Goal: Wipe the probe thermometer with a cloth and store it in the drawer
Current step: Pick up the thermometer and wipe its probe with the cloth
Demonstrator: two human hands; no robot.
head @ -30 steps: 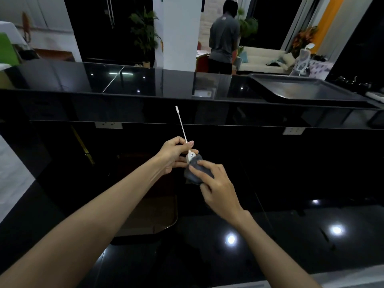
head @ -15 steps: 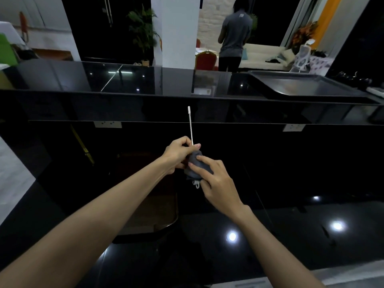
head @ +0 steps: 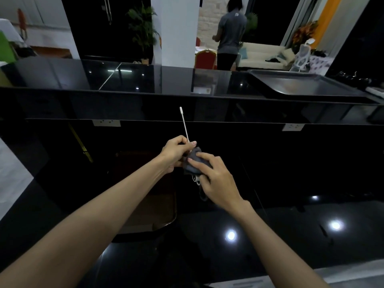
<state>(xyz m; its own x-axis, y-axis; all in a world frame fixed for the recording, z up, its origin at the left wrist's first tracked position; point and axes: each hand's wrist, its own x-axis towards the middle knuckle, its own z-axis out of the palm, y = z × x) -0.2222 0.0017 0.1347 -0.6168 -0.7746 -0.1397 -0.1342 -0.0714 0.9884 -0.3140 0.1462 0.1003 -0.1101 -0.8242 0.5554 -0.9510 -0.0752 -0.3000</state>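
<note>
The probe thermometer (head: 184, 125) has a thin white stem pointing up and slightly left, above a glossy black counter. My left hand (head: 176, 151) pinches the lower stem between thumb and fingers. My right hand (head: 216, 179) presses a dark grey cloth (head: 194, 162) around the thermometer's head, which is mostly covered; a bit of white casing (head: 195, 179) shows below the cloth. A dark cord hangs under my right hand. No drawer is visible.
A raised black counter (head: 145, 80) runs across in front, with a metal tray (head: 301, 84) at the right. A dark wooden board (head: 145, 208) lies on the lower counter below my left arm. A person (head: 230, 34) stands beyond, back turned.
The cloth has slid up over the thermometer's head, which was bare a second ago. The stem swung upright and then back slightly left. The person in the background moved right.
</note>
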